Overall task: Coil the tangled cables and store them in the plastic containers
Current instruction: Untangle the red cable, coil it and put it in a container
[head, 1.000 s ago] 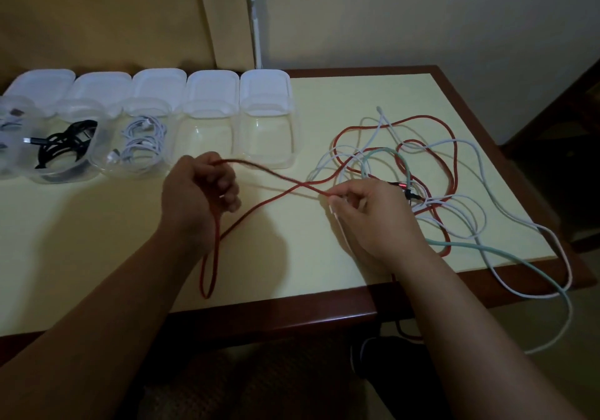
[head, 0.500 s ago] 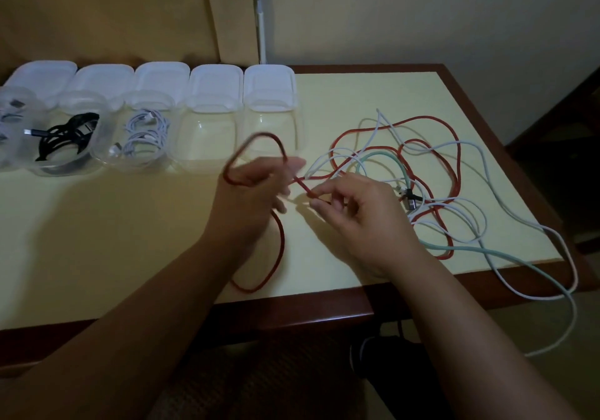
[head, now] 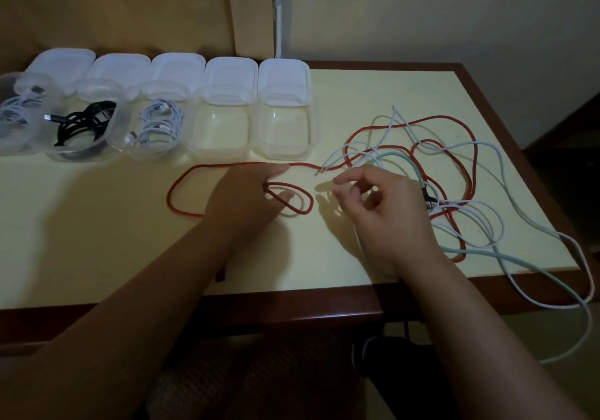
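Since the earlier frame, left hand (head: 246, 197) has lowered, pinching red cable (head: 181, 180) loops on the desk (head: 97, 241); right hand (head: 386, 211) hovers, fingers loosely spread. Risk: far-right tangle snags, pulling loops loose.

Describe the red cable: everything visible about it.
The red cable is thin and looks braided, matte red. Its near part lies on the cream tabletop, in front of the clear containers, in a wide loop left of the left hand and a small loop that the hand's fingers hold. From there it runs right into the tangle, crossing white and mint-green cables in big curves. The right hand hovers beside it, not gripping it. Its ends are not clearly visible.
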Available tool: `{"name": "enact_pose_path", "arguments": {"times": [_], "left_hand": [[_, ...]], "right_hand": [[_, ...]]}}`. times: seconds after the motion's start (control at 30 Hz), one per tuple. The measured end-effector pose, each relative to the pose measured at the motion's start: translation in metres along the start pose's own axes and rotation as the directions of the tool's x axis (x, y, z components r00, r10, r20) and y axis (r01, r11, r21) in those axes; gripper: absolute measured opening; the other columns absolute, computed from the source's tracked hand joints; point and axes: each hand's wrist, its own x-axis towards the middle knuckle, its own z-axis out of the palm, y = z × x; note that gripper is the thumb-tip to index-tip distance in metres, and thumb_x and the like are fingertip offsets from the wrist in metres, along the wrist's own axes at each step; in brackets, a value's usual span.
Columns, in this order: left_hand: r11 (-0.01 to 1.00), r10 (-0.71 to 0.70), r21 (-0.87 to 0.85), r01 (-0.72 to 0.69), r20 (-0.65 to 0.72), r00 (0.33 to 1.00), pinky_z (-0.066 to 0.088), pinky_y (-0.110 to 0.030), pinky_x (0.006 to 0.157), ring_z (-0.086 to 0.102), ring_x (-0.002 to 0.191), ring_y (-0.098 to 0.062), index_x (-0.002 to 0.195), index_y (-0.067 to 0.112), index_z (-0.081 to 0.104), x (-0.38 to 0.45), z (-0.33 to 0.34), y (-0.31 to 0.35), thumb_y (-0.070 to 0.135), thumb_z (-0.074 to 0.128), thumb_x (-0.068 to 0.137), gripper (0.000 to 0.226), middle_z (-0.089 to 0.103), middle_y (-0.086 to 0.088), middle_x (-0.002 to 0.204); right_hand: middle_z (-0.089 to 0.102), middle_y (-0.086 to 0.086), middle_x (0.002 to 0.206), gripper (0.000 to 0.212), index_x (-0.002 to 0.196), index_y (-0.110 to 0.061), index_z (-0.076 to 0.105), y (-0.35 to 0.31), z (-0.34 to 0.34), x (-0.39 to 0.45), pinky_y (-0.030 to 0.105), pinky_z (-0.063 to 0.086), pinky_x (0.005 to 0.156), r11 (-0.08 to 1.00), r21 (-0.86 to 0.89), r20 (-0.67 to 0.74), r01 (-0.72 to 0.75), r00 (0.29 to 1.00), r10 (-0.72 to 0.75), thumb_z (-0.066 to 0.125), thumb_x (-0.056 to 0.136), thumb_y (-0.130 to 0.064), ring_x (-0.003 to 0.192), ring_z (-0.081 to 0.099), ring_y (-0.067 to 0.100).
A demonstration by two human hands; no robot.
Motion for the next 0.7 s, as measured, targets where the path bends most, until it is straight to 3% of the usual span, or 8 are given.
{"name": "enact_pose_path", "arguments": {"times": [0.07, 0.2, 0.4, 0.47, 0.57, 0.67, 0.7], "left_hand": [[0.991, -0.007, 0.134, 0.008, -0.007, 1.000, 0.049, -0.037, 0.093, 0.063, 0.102, -0.023, 0.150, 0.033, 0.050, -0.001, 0.004, 0.003, 0.044, 0.065, 0.096, 0.058, 0.069, -0.001, 0.101], [0.951, -0.067, 0.305, 0.049, 0.051, 0.996, 0.047, -0.038, 0.091, 0.064, 0.111, -0.027, 0.159, 0.044, 0.023, -0.001, 0.007, 0.008, 0.051, 0.046, 0.103, 0.061, 0.070, -0.003, 0.118], [0.930, -0.109, 0.358, 0.079, 0.066, 0.992, 0.048, -0.040, 0.092, 0.064, 0.112, -0.029, 0.159, 0.037, 0.026, -0.001, 0.008, 0.008, 0.053, 0.045, 0.102, 0.062, 0.069, -0.006, 0.120], [0.950, -0.089, 0.305, 0.071, 0.045, 0.995, 0.050, -0.040, 0.088, 0.066, 0.104, -0.028, 0.149, 0.034, 0.041, -0.001, 0.008, 0.006, 0.052, 0.049, 0.100, 0.053, 0.071, -0.003, 0.110], [0.971, -0.035, 0.237, 0.032, 0.012, 0.999, 0.043, -0.033, 0.068, 0.062, 0.078, -0.021, 0.107, 0.029, 0.051, -0.005, 0.007, 0.002, 0.046, 0.055, 0.098, 0.020, 0.062, 0.007, 0.079], [0.966, 0.043, 0.253, -0.059, 0.068, 0.997, 0.038, -0.033, 0.061, 0.056, 0.070, -0.019, 0.094, 0.025, 0.050, -0.011, 0.005, 0.000, 0.044, 0.048, 0.100, 0.020, 0.056, 0.007, 0.072], [0.974, 0.070, 0.207, -0.088, 0.090, 0.993, 0.037, -0.034, 0.061, 0.056, 0.070, -0.020, 0.089, 0.025, 0.051, -0.013, 0.003, -0.001, 0.044, 0.044, 0.098, 0.023, 0.056, 0.007, 0.072]], "right_hand": [[0.069, -0.007, 0.079, 0.011, 0.103, -0.032, 0.077, -0.004, 0.000, -0.001, 0.024, 0.050, 0.056, 0.998, 0.060, -0.003, -0.002, 1.000, 0.002, 0.075, 0.094, -0.025, 0.054, 0.058, 0.009], [0.071, 0.000, 0.084, 0.017, 0.111, -0.029, 0.074, -0.014, 0.005, -0.004, 0.035, 0.053, 0.047, 0.970, 0.237, 0.129, -0.054, 0.991, 0.024, 0.072, 0.098, -0.018, 0.054, 0.065, 0.027], [0.067, 0.011, 0.081, 0.014, 0.110, -0.022, 0.075, -0.018, 0.015, -0.004, 0.027, 0.049, 0.045, 0.963, 0.254, 0.208, -0.089, 0.978, 0.036, 0.069, 0.100, -0.015, 0.057, 0.065, 0.037], [0.066, 0.014, 0.082, 0.014, 0.111, -0.020, 0.075, -0.018, 0.017, -0.004, 0.026, 0.049, 0.045, 0.960, 0.262, 0.198, -0.100, 0.979, 0.048, 0.068, 0.101, -0.014, 0.056, 0.065, 0.036], [0.062, 0.006, 0.076, 0.014, 0.111, -0.020, 0.074, -0.019, 0.021, -0.003, 0.030, 0.048, 0.044, 0.950, 0.282, 0.181, -0.131, 0.980, 0.082, 0.067, 0.101, -0.013, 0.052, 0.062, 0.030], [0.058, -0.008, 0.069, 0.018, 0.112, -0.026, 0.073, -0.017, 0.029, 0.001, 0.038, 0.052, 0.050, 0.966, 0.235, 0.193, -0.109, 0.979, 0.064, 0.066, 0.100, -0.014, 0.057, 0.064, 0.030], [0.057, -0.011, 0.066, 0.021, 0.113, -0.030, 0.073, -0.015, 0.032, 0.001, 0.036, 0.049, 0.053, 0.981, 0.176, 0.208, -0.084, 0.977, 0.046, 0.065, 0.100, -0.016, 0.057, 0.061, 0.023]]}}
